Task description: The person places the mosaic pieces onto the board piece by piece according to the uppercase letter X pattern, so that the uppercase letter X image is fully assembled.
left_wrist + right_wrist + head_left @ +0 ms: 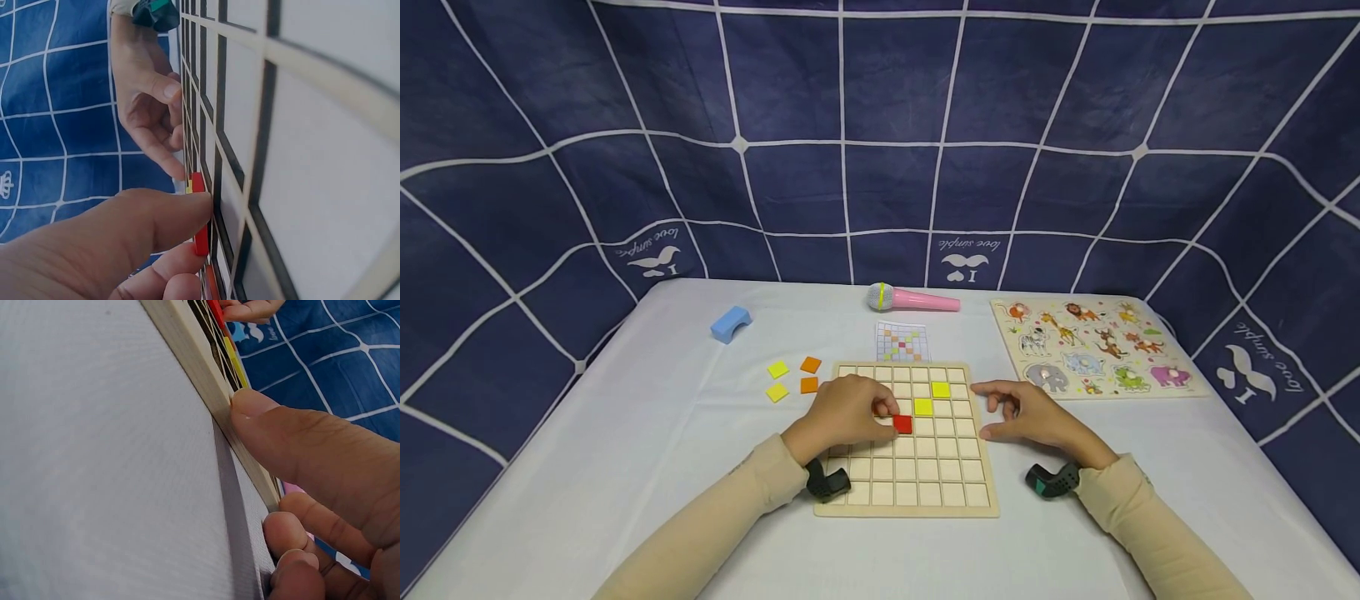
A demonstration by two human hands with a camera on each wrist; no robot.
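A wooden grid board point(936, 483) lies in the middle of the white table. My left hand point(886, 414) pinches a red square tile point(902, 424) between thumb and fingers over a cell near the board's centre; the left wrist view shows the red tile point(199, 212) on edge at the grid. Two yellow tiles point(922, 407) point(941, 389) sit in cells just beyond it. My right hand point(992, 412) rests at the board's right edge, and its thumb point(300, 450) presses the wooden rim point(200, 369) with the other fingers loosely curled.
Two yellow tiles point(777, 369) and two orange tiles point(810, 364) lie loose left of the board. Behind it are a pattern card point(902, 342), a pink toy microphone point(913, 298) and a blue block point(731, 323). An animal puzzle point(1093, 346) lies at the right.
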